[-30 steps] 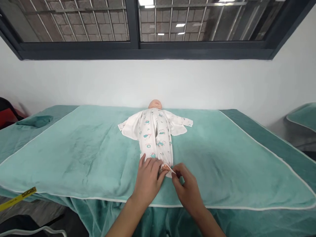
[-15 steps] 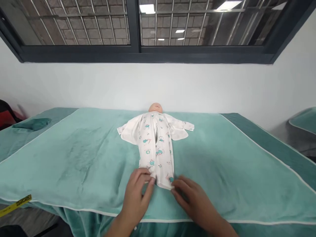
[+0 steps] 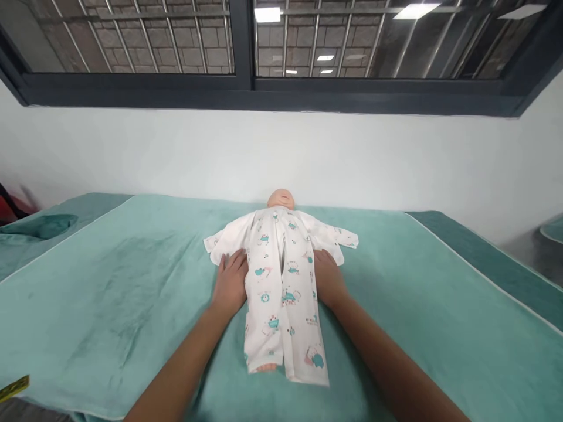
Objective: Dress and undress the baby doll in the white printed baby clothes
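Observation:
A baby doll [image 3: 280, 198] lies on its back, its head toward the wall. It wears a white printed shirt [image 3: 233, 231], with white printed trousers [image 3: 264, 287] over its body and legs. Part of a foot [image 3: 266, 367] shows at the left cuff. My left hand [image 3: 231, 284] rests against the trousers' left side, fingers stretched over the shirt hem and slightly apart; its thumb is hidden. On the opposite side, my right hand [image 3: 328, 278] lies along the trousers, fingers extended toward the shirt hem and partly hidden by the cloth.
A teal blanket [image 3: 132, 281] covers the surface under the doll. The white wall [image 3: 176, 152] and a dark window frame [image 3: 246, 94] stand behind it. A yellow strip [image 3: 14, 388] shows at the lower left, and dark teal cloth [image 3: 39, 225] lies at the far left.
Both hands have left the trouser cuffs and moved up along the doll's sides to the shirt hem. The trouser legs now lie uncovered, and the view has shifted slightly closer.

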The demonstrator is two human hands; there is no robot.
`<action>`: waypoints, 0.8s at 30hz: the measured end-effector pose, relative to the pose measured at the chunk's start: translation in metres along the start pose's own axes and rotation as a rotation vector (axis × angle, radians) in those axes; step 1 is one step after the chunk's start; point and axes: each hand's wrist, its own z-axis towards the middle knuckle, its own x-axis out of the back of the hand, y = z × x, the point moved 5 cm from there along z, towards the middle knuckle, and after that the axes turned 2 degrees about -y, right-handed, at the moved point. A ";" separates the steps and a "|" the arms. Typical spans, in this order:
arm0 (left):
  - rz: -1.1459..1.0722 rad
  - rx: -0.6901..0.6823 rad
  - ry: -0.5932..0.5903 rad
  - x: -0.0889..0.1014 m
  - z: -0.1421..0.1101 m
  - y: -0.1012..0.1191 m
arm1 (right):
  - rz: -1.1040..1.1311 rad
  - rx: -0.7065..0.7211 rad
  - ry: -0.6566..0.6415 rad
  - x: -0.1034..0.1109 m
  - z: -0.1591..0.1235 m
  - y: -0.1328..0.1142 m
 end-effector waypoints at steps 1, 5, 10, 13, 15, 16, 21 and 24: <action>-0.015 -0.029 -0.016 0.000 0.004 0.001 | 0.016 -0.033 -0.037 -0.002 0.002 0.002; -0.141 -0.174 -0.039 -0.002 0.019 0.006 | 0.090 -0.053 -0.101 -0.005 0.002 0.006; -0.302 -0.235 -0.017 -0.008 0.031 0.004 | 0.084 0.085 -0.013 -0.008 0.004 0.001; -0.318 -0.220 -0.004 -0.008 0.033 0.004 | 0.128 0.192 0.000 -0.008 0.008 -0.006; -0.306 -0.220 0.003 -0.005 0.033 0.008 | 0.143 0.221 -0.013 -0.007 0.010 -0.010; -0.300 -0.224 0.003 -0.002 0.032 0.010 | 0.145 0.212 -0.025 -0.007 0.011 -0.010; -0.330 -0.159 -0.001 0.007 0.031 0.017 | 0.147 0.124 -0.052 -0.006 0.012 -0.006; -0.416 -0.091 -0.016 0.006 0.030 0.015 | 0.175 0.174 -0.039 -0.001 0.007 -0.008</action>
